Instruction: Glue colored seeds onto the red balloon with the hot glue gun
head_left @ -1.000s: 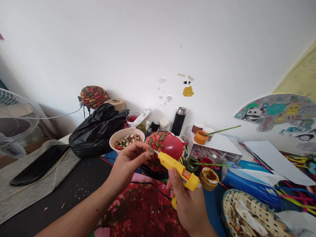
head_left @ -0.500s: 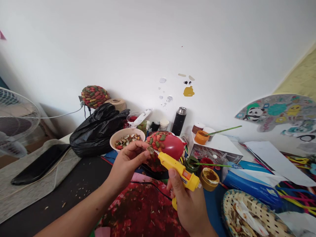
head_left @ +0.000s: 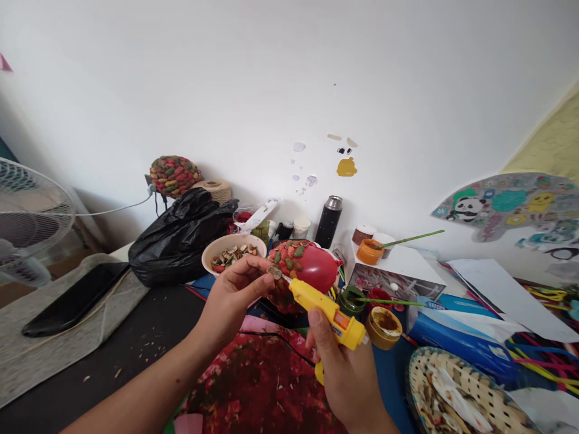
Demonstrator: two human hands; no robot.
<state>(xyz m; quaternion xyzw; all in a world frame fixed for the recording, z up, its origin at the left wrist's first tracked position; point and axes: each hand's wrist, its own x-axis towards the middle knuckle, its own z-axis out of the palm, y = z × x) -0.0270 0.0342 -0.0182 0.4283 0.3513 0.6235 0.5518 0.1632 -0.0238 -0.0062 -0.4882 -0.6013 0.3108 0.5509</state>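
Between the thumb and fingers of my left hand (head_left: 244, 286) is a small brownish shell piece (head_left: 274, 273). My right hand (head_left: 341, 367) is wrapped round a yellow hot glue gun (head_left: 323, 307), whose nozzle meets or nearly meets the shell piece. Just behind them sits a red balloon (head_left: 319, 269), its left part covered with red and green painted shell pieces (head_left: 289, 256). My left hand and the glue gun hide some of it. A pale bowl (head_left: 208, 256) of shell pieces stands behind my left hand.
A red-stained sheet (head_left: 266, 386) lies below my hands, crossed by a black cord. Open paint jars (head_left: 383, 328) stand right of the glue gun, and a woven basket (head_left: 488, 386) is at lower right. A black plastic bag (head_left: 176, 241), a black flask (head_left: 329, 222) and a fan (head_left: 34, 211) are farther back.
Both hands keep almost the same pose, with the glue gun nozzle still at the shell piece. The whole view has shifted very slightly.
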